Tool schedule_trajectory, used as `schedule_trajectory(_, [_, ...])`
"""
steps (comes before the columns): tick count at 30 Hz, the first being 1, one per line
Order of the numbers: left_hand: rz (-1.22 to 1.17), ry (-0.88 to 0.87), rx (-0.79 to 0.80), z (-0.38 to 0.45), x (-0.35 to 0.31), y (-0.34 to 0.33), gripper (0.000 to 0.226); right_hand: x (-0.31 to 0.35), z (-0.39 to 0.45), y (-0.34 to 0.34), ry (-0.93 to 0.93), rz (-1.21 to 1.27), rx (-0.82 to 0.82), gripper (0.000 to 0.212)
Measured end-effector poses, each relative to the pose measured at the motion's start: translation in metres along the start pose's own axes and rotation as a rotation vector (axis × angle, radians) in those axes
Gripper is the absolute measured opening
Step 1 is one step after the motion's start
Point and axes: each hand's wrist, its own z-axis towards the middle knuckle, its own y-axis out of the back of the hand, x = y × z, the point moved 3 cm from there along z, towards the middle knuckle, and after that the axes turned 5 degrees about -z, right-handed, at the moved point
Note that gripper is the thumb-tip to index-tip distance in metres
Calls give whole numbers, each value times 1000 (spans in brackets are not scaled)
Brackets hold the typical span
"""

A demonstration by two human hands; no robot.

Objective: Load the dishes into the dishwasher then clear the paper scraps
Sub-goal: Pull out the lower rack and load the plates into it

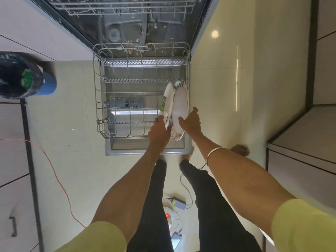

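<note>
Person is standing at the open dishwasher, leaning over the pulled-out grey wire lower rack point(99, 99). Left hand point(160, 132) is pinching the near edge of a white plate with a green printed rim point(168, 104), which is standing on edge at the rack's right side. Right hand point(190, 122) is lying with fingers spread and fairly straight against the face of a second white oval plate with a patterned border point(180, 104), steadying it, not clenched.

Both plates are upright, just beside each other, long axes running away from the person; the tine slots seem to lie directly below the left hand.

Floor is pale glossy tile point(218, 91). A blue bin lined with a black bag point(23, 77) is standing well to the left.
</note>
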Motion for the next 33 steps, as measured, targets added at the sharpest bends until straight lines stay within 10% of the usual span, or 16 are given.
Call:
schedule_trajectory(15, [100,-48,58,-66,-44,74,26,42,-80,78,71,-50,-96,59])
schedule_trajectory(33, [-20,85,-103,-166,-69,163,25,93,-223,84,409,-593,187,35])
